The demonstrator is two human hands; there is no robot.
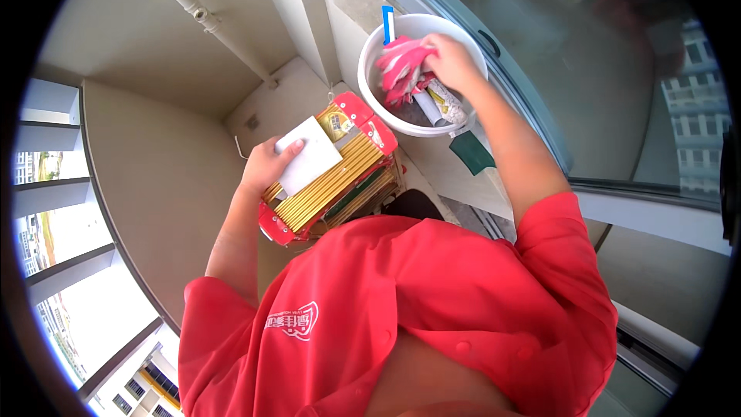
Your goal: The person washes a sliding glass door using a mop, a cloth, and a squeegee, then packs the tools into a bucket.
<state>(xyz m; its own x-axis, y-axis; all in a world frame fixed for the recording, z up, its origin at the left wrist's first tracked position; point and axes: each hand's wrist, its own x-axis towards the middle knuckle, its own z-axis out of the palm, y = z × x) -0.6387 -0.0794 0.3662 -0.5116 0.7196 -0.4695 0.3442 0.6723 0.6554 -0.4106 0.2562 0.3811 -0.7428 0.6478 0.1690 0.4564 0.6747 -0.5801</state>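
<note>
My left hand (267,167) holds a flat white block (310,155), perhaps a sponge, thumb on top. The block lies over the ribbed gold top step of a stepladder (330,185) with red end caps. My right hand (454,63) reaches into a white plastic bucket (366,78), fingers closed on a crumpled pink-and-white cloth item (402,66), possibly a glove. Beneath it in the bucket lie a pale tube (428,109) and a whitish textured bundle (447,101). A blue-and-white strip (388,24) stands up against the bucket's far inner wall.
The bucket stands on a ledge (353,8) beside a framed glass window (538,69). A dark green flat piece (473,152) is just below the bucket. A white pipe (226,40) runs along the wall. Railing openings (63,214) at left look out on buildings.
</note>
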